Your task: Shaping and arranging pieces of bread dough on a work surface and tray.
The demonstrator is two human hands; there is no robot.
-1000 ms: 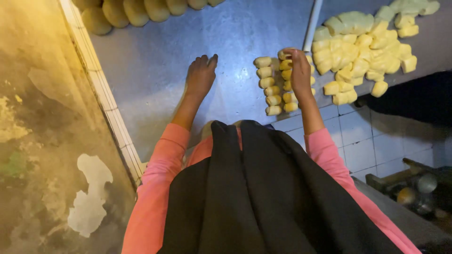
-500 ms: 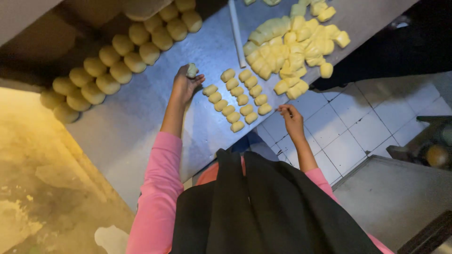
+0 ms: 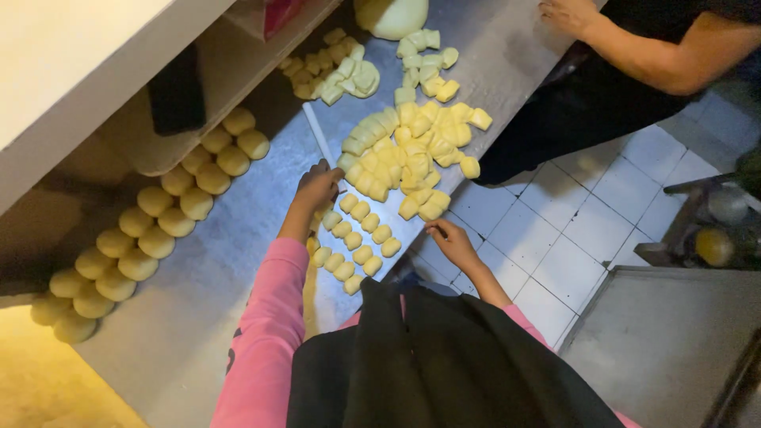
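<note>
Yellow dough pieces lie in two neat rows on the steel table, likely lined up for shaping. Left hand rests curled at the rows' far end beside the cut pile; right hand, fingers loosely bent, holds nothing.

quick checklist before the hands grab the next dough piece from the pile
1. Left hand free to pick: cannot tell, its fingers are curled at the pile's edge and may hide a piece.
2. Right hand free: ok, it rests at the metal table edge with nothing visibly in it.
3. Cut dough pile within reach: ok, right ahead of both hands.
4. Space in the two rows of small pieces: ok, bare metal lies beside them.
5. White scraper out of the way: not ok, it lies just above the left hand.
6. Co-worker's hand clear of the pile: ok, far corner.
</note>
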